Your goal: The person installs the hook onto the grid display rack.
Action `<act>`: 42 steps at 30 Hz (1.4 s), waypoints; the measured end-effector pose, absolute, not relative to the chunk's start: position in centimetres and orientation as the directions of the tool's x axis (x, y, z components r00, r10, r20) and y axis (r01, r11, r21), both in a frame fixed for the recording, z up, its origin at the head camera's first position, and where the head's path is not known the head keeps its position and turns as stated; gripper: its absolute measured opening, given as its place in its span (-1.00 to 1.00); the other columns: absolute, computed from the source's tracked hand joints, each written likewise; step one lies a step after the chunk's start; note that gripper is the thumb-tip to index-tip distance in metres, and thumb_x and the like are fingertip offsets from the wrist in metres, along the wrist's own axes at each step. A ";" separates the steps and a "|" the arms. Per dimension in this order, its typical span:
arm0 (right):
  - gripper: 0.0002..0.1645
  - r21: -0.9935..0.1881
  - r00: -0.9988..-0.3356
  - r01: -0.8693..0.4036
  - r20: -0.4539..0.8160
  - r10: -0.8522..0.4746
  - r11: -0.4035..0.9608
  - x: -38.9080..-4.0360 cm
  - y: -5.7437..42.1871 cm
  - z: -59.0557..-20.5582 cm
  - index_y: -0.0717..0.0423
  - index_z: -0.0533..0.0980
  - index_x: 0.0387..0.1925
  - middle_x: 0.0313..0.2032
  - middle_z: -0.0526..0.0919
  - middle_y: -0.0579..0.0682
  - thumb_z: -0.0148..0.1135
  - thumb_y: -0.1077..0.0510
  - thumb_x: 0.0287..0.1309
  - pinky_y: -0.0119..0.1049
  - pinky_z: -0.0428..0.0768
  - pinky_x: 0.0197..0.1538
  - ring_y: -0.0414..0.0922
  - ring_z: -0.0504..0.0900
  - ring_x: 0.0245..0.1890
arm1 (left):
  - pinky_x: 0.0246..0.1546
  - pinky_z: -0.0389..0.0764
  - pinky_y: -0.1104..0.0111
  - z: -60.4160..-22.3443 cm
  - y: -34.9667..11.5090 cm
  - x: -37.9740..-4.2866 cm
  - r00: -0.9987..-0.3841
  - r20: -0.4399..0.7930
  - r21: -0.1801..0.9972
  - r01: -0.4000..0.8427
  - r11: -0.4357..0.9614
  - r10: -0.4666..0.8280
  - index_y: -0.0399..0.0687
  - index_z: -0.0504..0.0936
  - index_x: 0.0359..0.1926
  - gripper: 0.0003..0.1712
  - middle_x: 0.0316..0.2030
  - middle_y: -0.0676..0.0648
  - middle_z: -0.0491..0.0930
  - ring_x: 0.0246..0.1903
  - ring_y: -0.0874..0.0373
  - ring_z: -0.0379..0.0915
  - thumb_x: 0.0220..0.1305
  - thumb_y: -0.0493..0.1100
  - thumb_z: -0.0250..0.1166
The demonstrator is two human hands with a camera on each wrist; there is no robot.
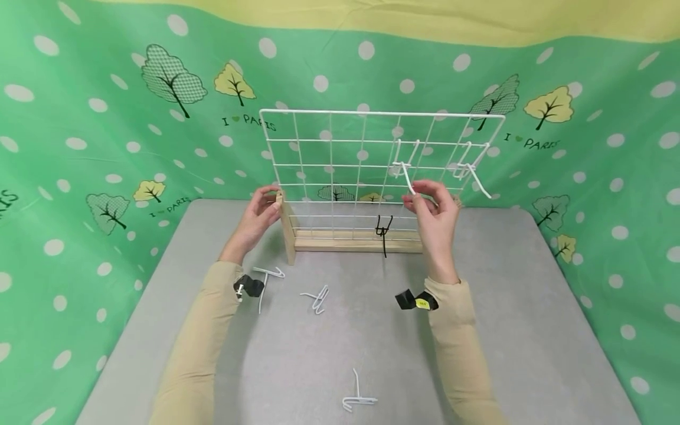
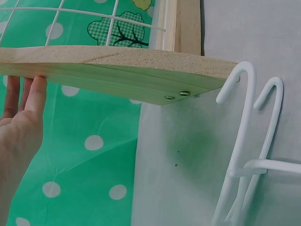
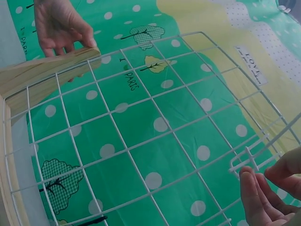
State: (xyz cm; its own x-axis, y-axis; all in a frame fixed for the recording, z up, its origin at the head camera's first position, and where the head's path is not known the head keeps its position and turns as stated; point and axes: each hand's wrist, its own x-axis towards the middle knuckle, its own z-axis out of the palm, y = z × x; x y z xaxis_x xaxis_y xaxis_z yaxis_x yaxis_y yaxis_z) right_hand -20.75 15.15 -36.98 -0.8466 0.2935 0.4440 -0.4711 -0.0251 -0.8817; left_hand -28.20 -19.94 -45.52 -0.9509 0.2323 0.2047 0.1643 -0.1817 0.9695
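A white wire grid panel (image 1: 363, 165) stands upright in a wooden stand (image 1: 350, 244) on the table. My left hand (image 1: 257, 213) grips the top of the stand's left side piece (image 2: 122, 75), thumb at its edge and fingertips against its outer face. With thumb and fingers, my right hand (image 1: 438, 215) pinches the front end of a white wire hook (image 1: 406, 175), whose back prongs lie at the grid's upper bars. Another white hook (image 1: 480, 182) hangs to its right on the grid. Low on the grid, a black hook (image 1: 384, 233) points toward me.
Loose white hooks lie on the grey table (image 1: 510, 330): one (image 1: 264, 289) beside my left wrist, one (image 1: 317, 300) in front of the stand, another (image 1: 358, 400) near the front edge. A green dotted cloth (image 1: 133, 177) hangs behind and at both sides.
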 end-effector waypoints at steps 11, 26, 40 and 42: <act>-0.76 -0.872 -0.834 -0.487 0.482 0.268 0.053 -19.3 16.3 -38.4 0.49 0.48 -0.07 -0.25 0.56 0.24 0.00 0.49 0.27 -0.45 0.61 -0.53 -0.16 0.63 -0.47 | 0.14 0.51 0.33 -45.4 -20.0 -28.4 -0.953 0.203 0.966 0.158 -0.203 0.224 0.05 0.36 0.18 -0.61 0.08 -0.13 0.30 0.11 0.05 0.29 0.41 -0.35 0.07; -0.73 -0.900 -0.889 -0.431 0.436 0.138 0.065 -16.1 15.8 -38.5 0.64 0.39 -0.08 -0.25 0.48 0.51 -0.07 0.60 0.18 -0.45 0.57 -0.57 -0.18 0.61 -0.52 | 0.11 0.52 0.37 -45.5 -19.8 -28.5 -0.950 0.210 0.968 0.168 -0.189 0.231 -0.33 0.10 0.31 -0.48 0.06 -0.12 0.29 0.08 0.07 0.30 0.42 -0.36 0.05; -0.75 -0.923 -0.922 -0.377 0.382 0.056 0.081 -15.4 14.8 -40.1 0.63 0.40 -0.12 -0.28 0.51 0.47 -0.06 0.62 0.15 -0.46 0.55 -0.57 -0.17 0.61 -0.53 | 0.14 0.50 0.32 -45.3 -19.9 -28.3 -0.953 0.200 0.970 0.160 -0.182 0.229 0.09 0.37 0.18 -0.61 0.08 -0.12 0.29 0.10 0.05 0.28 0.41 -0.35 0.06; -0.76 -0.930 -0.932 -0.353 0.359 0.048 0.099 -15.3 14.7 -40.4 0.60 0.42 -0.12 -0.28 0.52 0.46 -0.04 0.60 0.16 -0.45 0.56 -0.56 -0.12 0.62 -0.53 | 0.15 0.50 0.31 -45.3 -19.9 -28.3 -0.953 0.198 0.971 0.158 -0.179 0.231 0.09 0.37 0.18 -0.61 0.07 -0.13 0.29 0.10 0.05 0.28 0.42 -0.35 0.06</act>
State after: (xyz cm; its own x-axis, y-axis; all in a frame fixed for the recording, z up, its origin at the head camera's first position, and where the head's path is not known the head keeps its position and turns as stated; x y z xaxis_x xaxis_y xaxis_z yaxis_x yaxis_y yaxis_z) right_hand -15.29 14.73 -40.39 -0.9321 0.0477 0.3592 -0.3534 0.0993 -0.9302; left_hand -28.34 -19.89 -45.30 -0.9526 0.2310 0.1981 0.1584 -0.1793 0.9710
